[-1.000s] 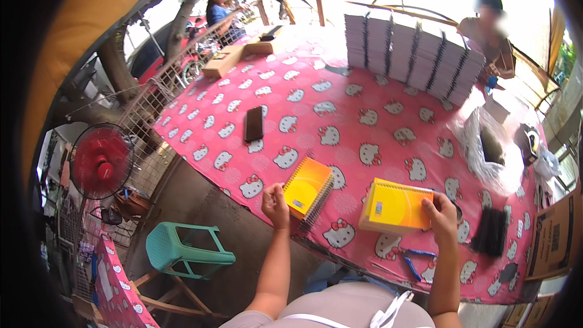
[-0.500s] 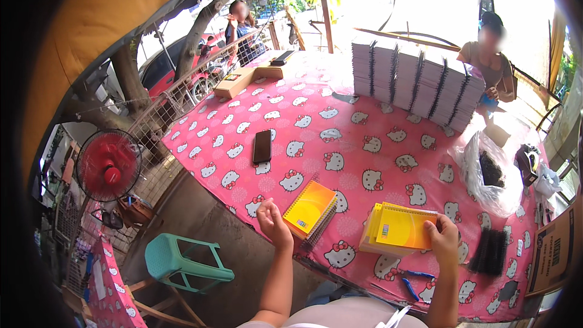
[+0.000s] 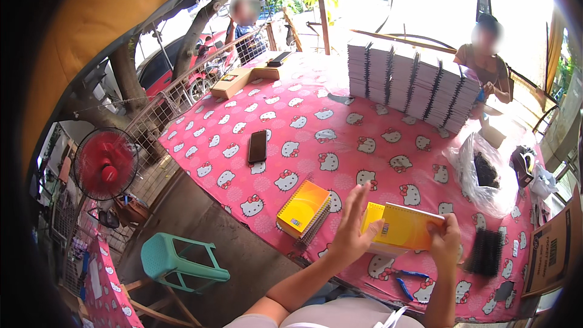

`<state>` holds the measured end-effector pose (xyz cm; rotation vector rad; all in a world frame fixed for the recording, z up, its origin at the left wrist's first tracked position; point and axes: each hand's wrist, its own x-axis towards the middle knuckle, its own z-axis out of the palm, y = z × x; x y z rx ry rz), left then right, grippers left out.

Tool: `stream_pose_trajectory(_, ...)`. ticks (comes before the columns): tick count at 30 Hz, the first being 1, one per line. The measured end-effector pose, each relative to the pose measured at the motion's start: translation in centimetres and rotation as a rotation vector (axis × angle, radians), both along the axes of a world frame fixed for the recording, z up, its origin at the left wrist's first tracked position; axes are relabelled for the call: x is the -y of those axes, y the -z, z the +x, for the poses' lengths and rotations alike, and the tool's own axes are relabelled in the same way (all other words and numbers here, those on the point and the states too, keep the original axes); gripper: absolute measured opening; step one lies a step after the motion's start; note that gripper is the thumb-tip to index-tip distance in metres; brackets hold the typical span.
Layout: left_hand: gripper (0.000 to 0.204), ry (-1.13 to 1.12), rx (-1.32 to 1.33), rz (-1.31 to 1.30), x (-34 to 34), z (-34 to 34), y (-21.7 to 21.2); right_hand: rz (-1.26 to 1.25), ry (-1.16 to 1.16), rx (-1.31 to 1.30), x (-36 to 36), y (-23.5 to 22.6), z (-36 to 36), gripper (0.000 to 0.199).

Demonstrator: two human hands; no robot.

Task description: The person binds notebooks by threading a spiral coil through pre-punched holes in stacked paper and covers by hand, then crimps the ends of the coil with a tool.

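My right hand (image 3: 446, 238) grips the right edge of a yellow spiral notebook (image 3: 410, 226), thumb on its cover. The notebook is raised and tilted above a pile of yellow notebooks (image 3: 372, 212), which it partly hides. At its left side is my left hand (image 3: 354, 229), open, fingers stretched upward and the thumb close to the cover; whether it touches cannot be made out. To the left stands another stack of yellow spiral notebooks (image 3: 305, 208). Blue-handled pliers (image 3: 405, 285) lie just in front of the pile.
On the pink patterned table (image 3: 328, 140) lie a black phone (image 3: 257, 147), black spiral coils (image 3: 486, 252) and a clear plastic bag (image 3: 480, 176). Tall stacks of bound books (image 3: 413, 82) stand at the back, near a seated person (image 3: 486, 67). A green stool (image 3: 182, 261) is at left.
My left hand has moved right, from beside the left stack to the notebook, and its fingers have straightened. My right hand has lifted and tilted the top notebook.
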<state>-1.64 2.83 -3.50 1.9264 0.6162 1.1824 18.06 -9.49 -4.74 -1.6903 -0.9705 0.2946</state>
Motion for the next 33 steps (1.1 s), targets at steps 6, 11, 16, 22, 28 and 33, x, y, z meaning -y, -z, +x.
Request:
stream_pose_trajectory(6, 0.06, 0.213, -0.121, 0.065, 1.8, 1.0, 1.8, 0.265, -0.295, -0.245, -0.3, -0.6, -2.4, 0.024)
stream_pose_trajectory(11, 0.047, -0.084, -0.285, 0.361, 3.0, 2.3, -1.8, 0.215, -0.238, -0.291, -0.5, 1.6, -2.4, 0.021)
stream_pose_trajectory(16, 0.021, 0.024, -0.279, 0.43, 1.6, 3.7, -1.9, 0.006, -0.328, 0.508, 1.0, -1.6, 1.1, 0.037)
stream_pose_trajectory(22, 0.016, 0.075, -0.227, 0.412, 0.5, 4.6, -3.3, -0.836, 0.782, 0.416, 8.0, 10.9, 19.8, 0.047)
stream_pose_trajectory(28, 0.015, 0.054, -0.236, 0.36, 0.2, 4.7, -2.2, -1.008, 0.652, 0.562, 8.6, 14.8, 20.9, 0.026)
stream_pose_trajectory(33, 0.017, 0.075, -0.248, 0.342, 0.3, 4.7, -3.1, -0.555, 0.679, 0.309, 9.8, 12.1, 21.7, 0.024)
